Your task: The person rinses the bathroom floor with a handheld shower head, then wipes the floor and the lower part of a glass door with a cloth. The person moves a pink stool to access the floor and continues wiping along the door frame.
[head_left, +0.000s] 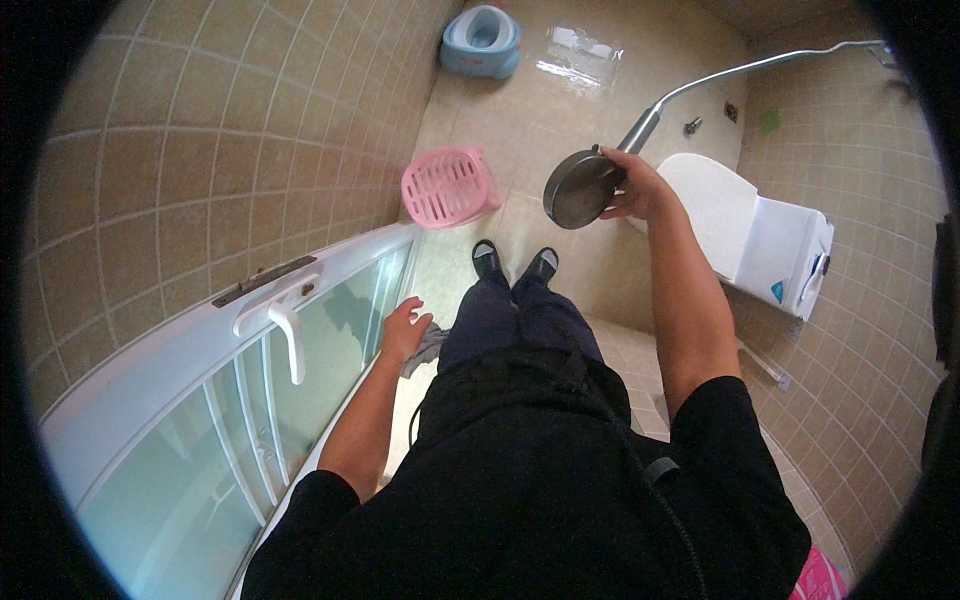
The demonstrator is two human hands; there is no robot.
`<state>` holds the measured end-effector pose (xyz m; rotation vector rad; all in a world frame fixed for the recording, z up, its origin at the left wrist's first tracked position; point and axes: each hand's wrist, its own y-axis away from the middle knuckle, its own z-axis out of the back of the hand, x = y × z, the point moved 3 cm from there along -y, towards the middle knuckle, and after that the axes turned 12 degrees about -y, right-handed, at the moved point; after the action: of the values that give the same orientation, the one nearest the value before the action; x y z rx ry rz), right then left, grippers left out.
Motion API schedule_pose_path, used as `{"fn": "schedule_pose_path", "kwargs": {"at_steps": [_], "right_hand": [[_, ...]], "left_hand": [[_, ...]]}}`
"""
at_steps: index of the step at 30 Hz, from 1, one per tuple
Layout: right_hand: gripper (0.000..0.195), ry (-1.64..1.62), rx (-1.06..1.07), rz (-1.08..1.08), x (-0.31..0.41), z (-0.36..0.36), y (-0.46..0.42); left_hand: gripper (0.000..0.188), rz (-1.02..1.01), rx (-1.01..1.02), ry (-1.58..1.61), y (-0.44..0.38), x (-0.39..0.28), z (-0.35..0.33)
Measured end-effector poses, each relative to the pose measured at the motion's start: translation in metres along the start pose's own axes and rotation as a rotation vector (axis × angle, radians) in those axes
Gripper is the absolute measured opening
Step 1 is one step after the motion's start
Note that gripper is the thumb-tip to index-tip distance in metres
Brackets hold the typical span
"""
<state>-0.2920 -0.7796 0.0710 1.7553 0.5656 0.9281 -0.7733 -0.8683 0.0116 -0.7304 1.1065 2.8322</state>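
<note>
My right hand [637,184] grips a round grey handheld shower head [581,191] around its neck, out in front of me. From its handle a metal shower hose [735,73] runs to the wall at the upper right. My left hand [405,330] is low on the left with fingers apart and nothing visible between them. Just beyond it, beside my leg, is a grey cloth [427,351]; I cannot tell what it rests on.
A white door [172,337] with a lever handle [289,341] and frosted glass stands at my left. On the floor are a pink slotted plastic basket [448,187] and a blue child's potty [481,46]. The toilet [709,214] stands right. Water gleams on the floor [525,112].
</note>
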Motion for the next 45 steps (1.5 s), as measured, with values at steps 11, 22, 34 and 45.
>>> {"fn": "schedule_pose_path", "kwargs": {"at_steps": [11,22,34,45], "right_hand": [[0.06,-0.056,-0.03,0.029,-0.025,0.019,-0.015],[0.055,-0.174,-0.379,0.103,-0.062,0.105,-0.039],[0.054,-0.364,-0.864,0.499,-0.069,0.226,-0.067],[0.06,-0.789,-0.995,0.541,-0.03,0.181,-0.011]], "left_hand": [[0.047,0.013,-0.004,0.059,-0.001,-0.007,0.001],[0.047,0.012,0.014,0.032,-0.004,-0.006,0.002],[0.046,-0.054,0.005,-0.05,-0.014,-0.014,0.008],[0.044,-0.019,0.007,-0.01,-0.013,-0.023,0.009]]}}
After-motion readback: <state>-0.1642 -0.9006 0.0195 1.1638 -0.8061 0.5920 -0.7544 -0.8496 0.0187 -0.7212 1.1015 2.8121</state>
